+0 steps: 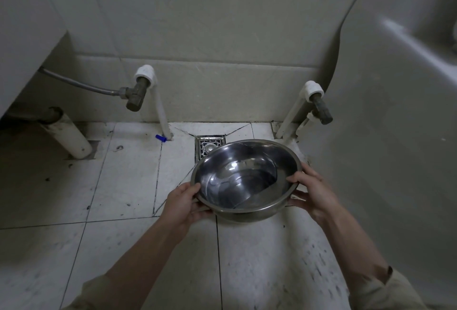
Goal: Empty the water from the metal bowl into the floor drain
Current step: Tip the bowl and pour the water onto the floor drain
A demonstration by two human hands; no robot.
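So far nothing looks poured: water (243,183) sits in the bowl (247,178), held above the floor just near of the drain (206,147). The left hand (184,204) and right hand (312,192) clasp opposite rims, thumbs over the edge; tipping remains.

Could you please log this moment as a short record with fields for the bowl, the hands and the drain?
bowl: metal bowl, held up, water in the bottom
left hand: grips the rim on the left
right hand: grips the rim on the right
drain: square floor grate, partly behind the bowl's far rim
pouring: not yet visible
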